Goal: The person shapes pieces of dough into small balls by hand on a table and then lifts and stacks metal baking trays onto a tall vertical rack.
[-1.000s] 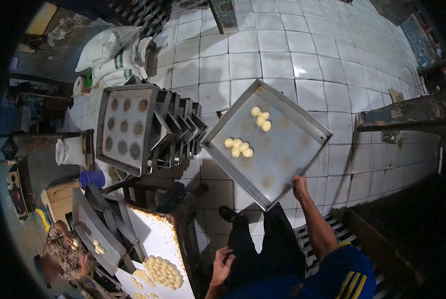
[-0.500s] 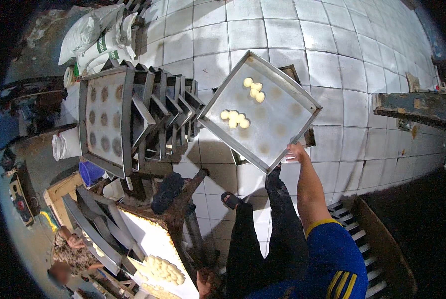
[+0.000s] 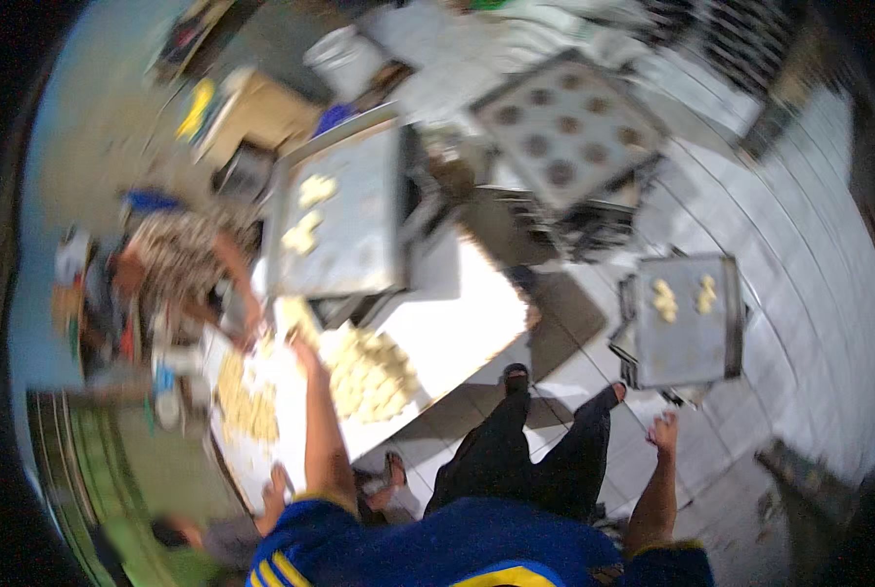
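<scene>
My left hand [image 3: 306, 350] reaches over a white table between a heap of pale dough balls [image 3: 371, 380] and a spread of smaller dough pieces [image 3: 248, 396]. Motion blur smears its fingers, so its grip is unclear. Just beyond it, a metal baking tray [image 3: 344, 269] with two small groups of dough balls [image 3: 307, 233] rests on other trays. Low on the right, my right hand [image 3: 663, 431] is away from everything, fingers apart and holding nothing. Past it, another baking tray [image 3: 689, 347] with two clusters of dough balls lies on trays on the floor.
A stack of trays [image 3: 569, 132] with dark round marks stands beyond the table [image 3: 467, 318]. A person in a patterned top [image 3: 188, 259] works across the table at left. Another person [image 3: 227, 538] is at lower left. The tiled floor [image 3: 799, 264] extends right.
The view has swung left toward the table. My right hand has let go of the baking tray, now lying on the floor stack. My left hand has moved out over the table.
</scene>
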